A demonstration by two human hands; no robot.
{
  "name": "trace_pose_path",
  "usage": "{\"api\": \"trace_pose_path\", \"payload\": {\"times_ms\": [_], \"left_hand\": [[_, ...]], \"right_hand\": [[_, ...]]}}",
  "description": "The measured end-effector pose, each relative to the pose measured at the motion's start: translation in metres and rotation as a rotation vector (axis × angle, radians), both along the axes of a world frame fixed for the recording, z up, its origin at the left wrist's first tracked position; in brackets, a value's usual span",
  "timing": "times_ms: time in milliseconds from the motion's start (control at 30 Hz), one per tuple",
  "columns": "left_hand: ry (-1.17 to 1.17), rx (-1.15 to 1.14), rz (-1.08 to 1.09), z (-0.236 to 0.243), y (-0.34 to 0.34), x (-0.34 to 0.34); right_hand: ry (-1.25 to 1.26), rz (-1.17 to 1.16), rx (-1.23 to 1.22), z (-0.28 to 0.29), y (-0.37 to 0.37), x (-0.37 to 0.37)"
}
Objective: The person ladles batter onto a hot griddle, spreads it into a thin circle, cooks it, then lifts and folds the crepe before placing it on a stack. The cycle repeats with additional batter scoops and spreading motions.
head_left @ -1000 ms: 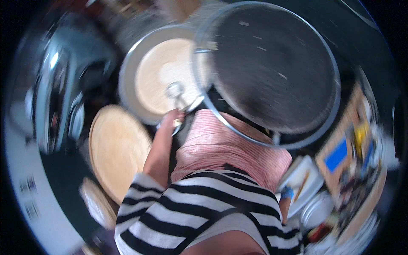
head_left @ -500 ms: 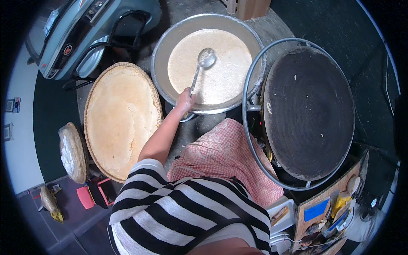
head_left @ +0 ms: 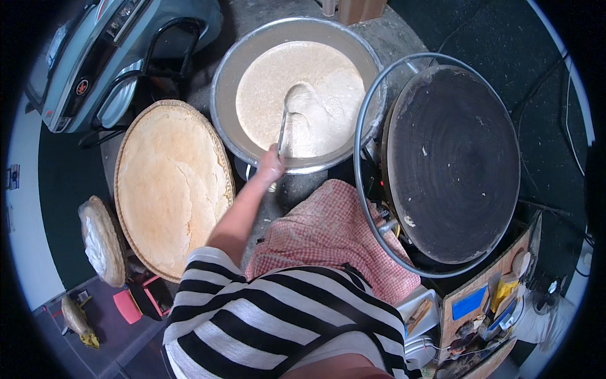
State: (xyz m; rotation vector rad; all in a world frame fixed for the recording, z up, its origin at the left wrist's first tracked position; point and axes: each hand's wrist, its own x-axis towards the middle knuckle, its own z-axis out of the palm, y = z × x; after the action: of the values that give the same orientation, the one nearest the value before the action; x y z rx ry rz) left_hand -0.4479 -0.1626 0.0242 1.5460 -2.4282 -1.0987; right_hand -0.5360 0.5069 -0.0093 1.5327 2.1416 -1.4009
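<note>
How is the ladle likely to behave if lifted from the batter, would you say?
The ladle should feel stiff, since its handle looks straight and metallic. It would probably feel end-heavy and drip, as its bowl sits in thick-looking batter.

No word or number can be read clearly. On the dark front panel (head_left: 96, 68) of the pale blue vehicle (head_left: 136, 54), a small round emblem (head_left: 82, 86) with a reddish figure is seen; higher on this panel, pale markings (head_left: 118, 26) are too small to be deciphered. On the white wall (head_left: 31, 265), a dark patch (head_left: 14, 177) is seen, its content blurred.
</note>
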Motion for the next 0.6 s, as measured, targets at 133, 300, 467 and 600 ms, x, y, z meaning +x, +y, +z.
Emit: {"api": "trace_pose_path", "payload": {"times_ms": [133,300,467,600], "left_hand": [[-0.128,0.122,-0.148,-0.001,0.026,-0.022],[0.038,0.296,-0.177,0.023,0.000,-0.023],[-0.002,0.129,-0.009,-0.015,-0.018,-0.062],[0.168,0.875,0.114,-0.043,-0.008,-0.057]], "right_hand": [[0.016,0.002,0.021,0.005,-0.002,0.002],[0.012,0.002,0.048,0.013,-0.005,0.006],[0.022,0.001,0.068,0.018,-0.006,0.011],[0.027,-0.011,0.078,0.022,-0.006,0.018]]}}
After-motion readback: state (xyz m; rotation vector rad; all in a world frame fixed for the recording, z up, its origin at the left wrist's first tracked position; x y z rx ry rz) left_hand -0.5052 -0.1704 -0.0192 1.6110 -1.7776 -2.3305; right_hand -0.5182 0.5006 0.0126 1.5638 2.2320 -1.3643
